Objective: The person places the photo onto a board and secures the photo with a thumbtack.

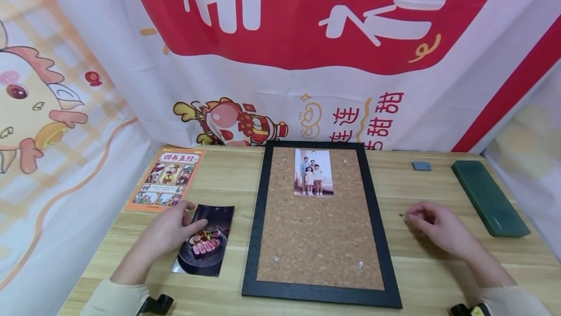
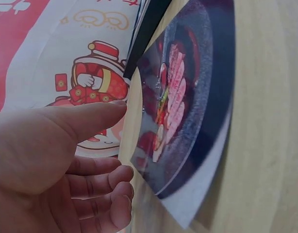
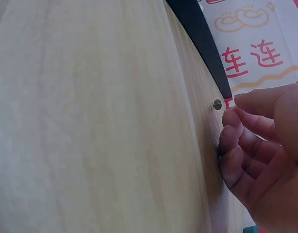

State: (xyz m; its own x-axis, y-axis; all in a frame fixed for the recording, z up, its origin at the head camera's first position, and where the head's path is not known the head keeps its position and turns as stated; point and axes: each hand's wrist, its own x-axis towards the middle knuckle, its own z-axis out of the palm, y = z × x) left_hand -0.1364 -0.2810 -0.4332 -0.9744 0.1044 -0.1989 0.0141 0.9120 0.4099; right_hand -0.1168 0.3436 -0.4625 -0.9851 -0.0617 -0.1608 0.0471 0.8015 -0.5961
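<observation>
A food photo [image 1: 210, 257] of sliced meat on a dark plate lies left of the corkboard, its near left corner curling up. My left hand [image 1: 168, 231] is over the photo's left edge, thumb stretched out and fingers loosely bent, holding nothing. To the right of the corkboard, my right hand [image 1: 438, 228] hovers low at the table, thumb and forefinger slightly parted. A small metal thumbtack [image 3: 217, 104] shows just beyond those fingertips. A family photo [image 1: 313, 172] is fixed near the top of the black-framed corkboard [image 1: 320, 238].
An orange book [image 1: 166, 179] lies at the back left. At the right are a dark green case [image 1: 491, 199] and a small blue block [image 1: 421, 166]. Several shiny spots mark the cork near its corners. A printed cloth [image 1: 280, 58] hangs behind the table.
</observation>
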